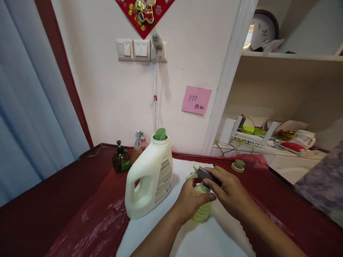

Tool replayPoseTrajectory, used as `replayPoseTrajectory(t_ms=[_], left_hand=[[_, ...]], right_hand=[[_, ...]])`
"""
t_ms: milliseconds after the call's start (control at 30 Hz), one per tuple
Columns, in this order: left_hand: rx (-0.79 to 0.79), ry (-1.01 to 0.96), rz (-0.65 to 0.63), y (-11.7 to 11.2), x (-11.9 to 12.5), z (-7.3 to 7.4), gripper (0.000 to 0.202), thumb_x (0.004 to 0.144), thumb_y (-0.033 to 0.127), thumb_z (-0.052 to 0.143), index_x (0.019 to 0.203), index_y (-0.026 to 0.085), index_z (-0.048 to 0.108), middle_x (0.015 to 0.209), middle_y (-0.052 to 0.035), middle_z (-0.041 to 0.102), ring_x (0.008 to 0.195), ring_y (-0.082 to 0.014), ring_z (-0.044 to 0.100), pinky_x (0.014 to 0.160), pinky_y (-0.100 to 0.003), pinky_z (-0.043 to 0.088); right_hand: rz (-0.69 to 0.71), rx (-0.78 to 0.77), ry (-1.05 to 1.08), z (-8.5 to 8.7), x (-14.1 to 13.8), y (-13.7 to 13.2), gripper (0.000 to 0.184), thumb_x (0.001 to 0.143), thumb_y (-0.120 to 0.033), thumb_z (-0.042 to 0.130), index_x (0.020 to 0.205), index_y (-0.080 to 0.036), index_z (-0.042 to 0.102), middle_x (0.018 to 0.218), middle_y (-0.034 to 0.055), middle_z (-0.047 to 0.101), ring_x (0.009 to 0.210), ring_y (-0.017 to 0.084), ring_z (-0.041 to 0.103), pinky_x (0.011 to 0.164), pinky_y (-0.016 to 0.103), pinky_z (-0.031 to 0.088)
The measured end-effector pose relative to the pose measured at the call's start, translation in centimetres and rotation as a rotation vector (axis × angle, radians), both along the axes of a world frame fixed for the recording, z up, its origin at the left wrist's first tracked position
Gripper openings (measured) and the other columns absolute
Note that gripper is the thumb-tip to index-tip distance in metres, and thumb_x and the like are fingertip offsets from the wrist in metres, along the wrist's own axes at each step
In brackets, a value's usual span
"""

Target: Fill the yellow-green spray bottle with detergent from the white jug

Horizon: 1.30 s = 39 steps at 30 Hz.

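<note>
Small yellow-green translucent spray bottle standing upright at lower centre, long axis vertical; left hand gripping its body, right hand fingers clasping grey trigger head.

Far left on the red table, a dark green pump bottle stands beside two small spray bottles. Up on the wall, a row of light switches sits under a red ornament, and a pink sticky note hangs to the right. Far right, a clock rests on the shelf, a white router below it.
</note>
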<state>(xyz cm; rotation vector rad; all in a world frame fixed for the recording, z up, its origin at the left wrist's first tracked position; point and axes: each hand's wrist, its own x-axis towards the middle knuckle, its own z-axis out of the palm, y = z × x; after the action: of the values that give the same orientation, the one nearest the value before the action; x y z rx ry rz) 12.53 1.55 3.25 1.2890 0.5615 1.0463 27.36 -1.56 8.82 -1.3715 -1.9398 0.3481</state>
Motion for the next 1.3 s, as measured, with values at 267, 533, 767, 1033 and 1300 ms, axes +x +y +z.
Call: replayPoseTrajectory(t_ms=[267,533,767,1033,1300], left_hand=[[0.024,0.038,-0.019,-0.2,-0.7,0.1,0.034,0.084,0.034,0.073,0.112,0.015,0.072,0.114,-0.0088,0.074,0.114,-0.0275,0.063,0.104,-0.04,0.043],[-0.002,0.054,0.035,0.1,-0.1,-0.3,0.056,0.066,0.025,0.085,0.118,0.015,0.068,0.123,-0.0107,0.071,0.118,-0.0307,0.06,0.102,-0.041,0.043],[0.018,0.048,-0.037,0.2,-0.5,-0.2,0.042,0.081,0.037,0.075,0.115,0.014,0.071,0.115,-0.0106,0.074,0.111,-0.0288,0.064,0.101,-0.042,0.045],[0.068,0.082,-0.067,0.2,-1.2,0.5,0.04,0.084,0.042,0.073,0.116,0.019,0.072,0.126,-0.0086,0.071,0.123,-0.0287,0.059,0.108,-0.041,0.041],[0.015,0.058,-0.042,0.2,-0.3,0.1,0.04,0.078,0.03,0.075,0.113,0.013,0.069,0.112,-0.01,0.073,0.11,-0.0284,0.064,0.099,-0.041,0.046]], right_hand=[[-0.008,0.001,0.015,-0.1,0.2,0.0,0.027,0.095,-0.035,0.051,0.114,-0.023,0.066,0.097,0.0052,0.065,0.09,0.023,0.061,0.081,0.04,0.047],[-0.002,0.002,0.022,-0.2,0.2,-0.1,0.026,0.096,-0.035,0.051,0.114,-0.024,0.067,0.097,0.0048,0.065,0.089,0.022,0.061,0.08,0.039,0.047],[-0.015,0.017,0.023,-0.1,0.2,-0.2,0.029,0.094,-0.035,0.051,0.114,-0.022,0.066,0.097,0.0061,0.066,0.09,0.023,0.062,0.081,0.04,0.047],[0.002,0.007,0.021,-0.1,0.2,0.0,0.026,0.096,-0.034,0.05,0.113,-0.023,0.066,0.095,0.0049,0.064,0.089,0.022,0.06,0.079,0.04,0.046],[-0.002,0.001,0.006,-0.2,0.1,-0.1,0.027,0.097,-0.033,0.05,0.115,-0.023,0.066,0.098,0.0055,0.064,0.091,0.023,0.06,0.081,0.04,0.047]])
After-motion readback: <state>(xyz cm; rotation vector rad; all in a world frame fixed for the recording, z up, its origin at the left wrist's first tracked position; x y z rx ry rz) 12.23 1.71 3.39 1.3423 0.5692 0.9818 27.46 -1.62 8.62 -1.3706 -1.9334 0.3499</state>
